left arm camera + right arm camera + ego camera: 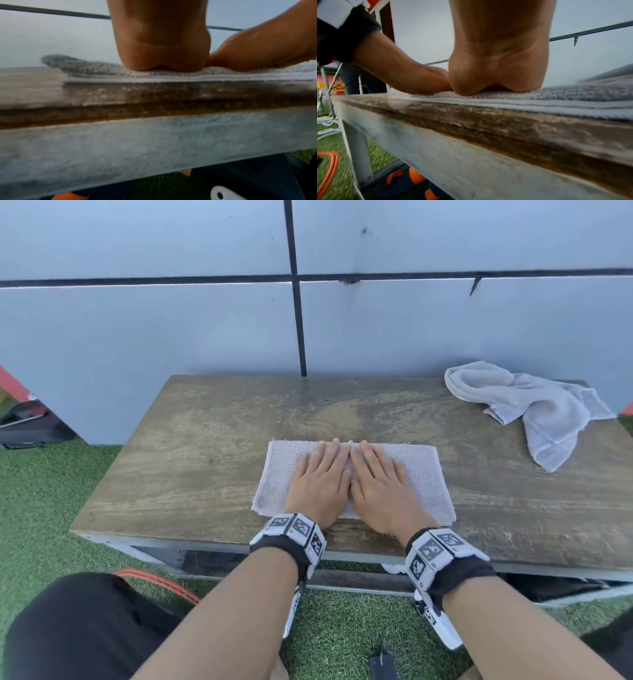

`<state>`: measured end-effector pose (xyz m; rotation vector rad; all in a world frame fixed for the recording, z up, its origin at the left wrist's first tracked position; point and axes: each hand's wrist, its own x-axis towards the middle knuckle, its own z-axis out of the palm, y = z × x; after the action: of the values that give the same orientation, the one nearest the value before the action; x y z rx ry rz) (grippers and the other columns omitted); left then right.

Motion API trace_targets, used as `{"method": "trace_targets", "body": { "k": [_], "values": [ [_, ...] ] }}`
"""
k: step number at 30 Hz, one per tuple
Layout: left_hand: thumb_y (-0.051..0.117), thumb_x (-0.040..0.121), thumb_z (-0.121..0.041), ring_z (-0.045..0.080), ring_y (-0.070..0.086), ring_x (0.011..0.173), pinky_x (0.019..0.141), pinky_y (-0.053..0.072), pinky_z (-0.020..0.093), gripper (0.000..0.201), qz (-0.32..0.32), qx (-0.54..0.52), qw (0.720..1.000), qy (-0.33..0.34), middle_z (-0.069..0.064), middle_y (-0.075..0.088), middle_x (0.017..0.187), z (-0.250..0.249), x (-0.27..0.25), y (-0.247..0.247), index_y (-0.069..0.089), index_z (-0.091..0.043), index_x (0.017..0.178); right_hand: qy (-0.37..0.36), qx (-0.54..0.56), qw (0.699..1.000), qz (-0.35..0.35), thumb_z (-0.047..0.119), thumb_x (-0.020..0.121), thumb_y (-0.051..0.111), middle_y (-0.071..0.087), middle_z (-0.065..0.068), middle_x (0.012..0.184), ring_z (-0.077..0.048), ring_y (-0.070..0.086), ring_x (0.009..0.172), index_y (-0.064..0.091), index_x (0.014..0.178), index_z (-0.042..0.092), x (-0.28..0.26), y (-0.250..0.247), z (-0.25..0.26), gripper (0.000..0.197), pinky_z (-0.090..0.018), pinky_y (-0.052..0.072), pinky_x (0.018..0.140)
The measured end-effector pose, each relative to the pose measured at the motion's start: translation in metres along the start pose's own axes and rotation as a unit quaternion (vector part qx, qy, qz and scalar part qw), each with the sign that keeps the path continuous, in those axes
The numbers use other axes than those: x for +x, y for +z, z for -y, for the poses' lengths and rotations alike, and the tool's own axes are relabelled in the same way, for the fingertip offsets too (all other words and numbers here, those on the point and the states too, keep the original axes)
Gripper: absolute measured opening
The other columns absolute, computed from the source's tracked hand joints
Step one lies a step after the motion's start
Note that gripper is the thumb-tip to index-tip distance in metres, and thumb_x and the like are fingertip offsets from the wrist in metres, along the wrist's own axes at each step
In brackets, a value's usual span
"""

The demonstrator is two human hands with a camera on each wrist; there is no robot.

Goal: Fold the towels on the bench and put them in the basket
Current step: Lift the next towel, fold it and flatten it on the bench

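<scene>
A folded pale grey towel (424,474) lies flat near the front edge of the wooden bench (205,446). My left hand (320,474) and right hand (376,477) press on its middle side by side, palms down, fingers straight. The wrist views show the heel of each palm, left hand (163,54) and right hand (498,70), on the layered towel (102,71) (573,97). A second, crumpled grey towel (534,409) sits at the bench's far right corner. An orange rim (161,582), possibly the basket, shows on the grass by my left knee.
A grey panelled wall (205,320) stands right behind the bench. Green artificial turf (44,501) surrounds it. Dark and orange items (412,180) lie under the bench, behind its metal frame (436,148). A small dark object (382,666) sits on the grass near me.
</scene>
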<state>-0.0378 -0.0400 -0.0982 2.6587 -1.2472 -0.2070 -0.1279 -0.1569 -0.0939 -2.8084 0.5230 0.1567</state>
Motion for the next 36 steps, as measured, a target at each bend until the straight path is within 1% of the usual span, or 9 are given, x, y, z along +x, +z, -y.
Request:
{"method": "trace_targets", "body": {
  "k": [3,9,15,25,31,33,34,35,36],
  "values": [
    [0.011,0.107,-0.039,0.015,-0.012,0.154,0.125,-0.008,0.038,0.056,-0.007,0.004,1.0,0.01,-0.006,-0.009,0.167,0.008,0.002,0.005,0.0,-0.025,0.16,0.0,-0.004,1.0,-0.021,0.044,0.104,0.01,-0.015,0.008,0.165,-0.011,-0.018,0.151,-0.007,0.157,0.029,-0.002,0.002,-0.004,0.058,-0.043,-0.005,0.124],
    [0.013,0.105,-0.047,0.016,-0.009,0.154,0.125,-0.005,0.04,0.057,-0.024,-0.001,1.0,-0.006,-0.005,-0.005,0.168,0.012,0.001,0.008,0.004,-0.032,0.16,0.008,-0.001,0.998,-0.056,0.049,0.104,0.011,-0.012,0.008,0.166,-0.013,-0.015,0.152,-0.003,0.158,0.034,-0.003,0.006,-0.005,0.058,-0.041,-0.006,0.124],
    [0.014,0.104,-0.054,0.014,-0.01,0.154,0.125,-0.006,0.039,0.06,-0.031,-0.006,0.999,-0.036,-0.006,-0.006,0.168,0.027,-0.002,0.006,0.003,-0.033,0.16,0.032,0.01,0.998,-0.053,0.057,0.101,0.009,-0.015,0.008,0.165,-0.012,-0.017,0.151,-0.003,0.158,0.035,-0.006,0.003,-0.013,0.062,-0.039,-0.01,0.123],
    [0.011,0.104,-0.056,0.012,-0.014,0.153,0.125,-0.009,0.037,0.062,-0.012,-0.024,0.997,-0.076,-0.006,-0.012,0.167,0.044,-0.013,-0.004,-0.004,-0.033,0.159,0.077,-0.011,0.996,-0.047,0.055,0.101,0.005,-0.017,0.007,0.165,-0.012,-0.018,0.151,-0.008,0.158,0.031,-0.015,-0.001,-0.041,0.063,-0.037,-0.01,0.122],
    [0.008,0.101,-0.06,0.013,-0.017,0.153,0.125,-0.007,0.04,0.066,0.016,0.002,0.996,-0.089,-0.003,-0.016,0.167,0.047,-0.014,-0.008,-0.009,-0.031,0.159,0.103,0.014,0.994,-0.016,0.055,0.102,0.005,-0.018,0.01,0.164,-0.011,-0.019,0.151,-0.007,0.157,0.032,-0.022,-0.01,-0.051,0.061,-0.045,-0.004,0.124],
    [0.008,0.101,-0.06,0.014,-0.017,0.153,0.125,-0.007,0.041,0.067,0.027,0.0,0.995,-0.093,-0.002,-0.016,0.167,0.046,-0.013,-0.009,-0.009,-0.03,0.159,0.116,0.009,0.993,-0.006,0.055,0.102,0.009,-0.016,0.005,0.166,-0.015,-0.017,0.152,-0.003,0.157,0.032,-0.022,-0.014,-0.048,0.062,-0.048,-0.002,0.123],
    [0.008,0.102,-0.06,0.015,-0.017,0.153,0.125,-0.008,0.041,0.067,0.031,0.001,0.995,-0.096,-0.002,-0.016,0.167,0.046,-0.013,-0.009,-0.01,-0.03,0.159,0.123,-0.003,0.992,-0.018,0.054,0.102,0.014,-0.011,-0.002,0.166,-0.021,-0.012,0.152,0.004,0.158,0.029,-0.023,-0.017,-0.045,0.062,-0.05,0.001,0.122],
    [0.009,0.102,-0.06,0.016,-0.017,0.153,0.125,-0.008,0.041,0.067,0.035,0.003,0.994,-0.102,-0.001,-0.017,0.167,0.046,-0.013,-0.01,-0.01,-0.03,0.159,0.124,-0.02,0.991,-0.052,0.051,0.103,0.023,0.0,-0.01,0.164,-0.028,-0.002,0.152,0.017,0.156,0.025,-0.024,-0.021,-0.04,0.059,-0.05,0.009,0.121],
    [0.009,0.102,-0.059,0.017,-0.017,0.153,0.125,-0.008,0.042,0.067,0.042,0.006,0.993,-0.111,-0.001,-0.016,0.167,0.045,-0.014,-0.01,-0.01,-0.029,0.159,0.115,-0.038,0.987,-0.102,0.046,0.101,0.033,0.017,-0.017,0.156,-0.034,0.015,0.146,0.035,0.146,0.02,-0.028,-0.025,-0.035,0.052,-0.049,0.023,0.116]
  ]
}}
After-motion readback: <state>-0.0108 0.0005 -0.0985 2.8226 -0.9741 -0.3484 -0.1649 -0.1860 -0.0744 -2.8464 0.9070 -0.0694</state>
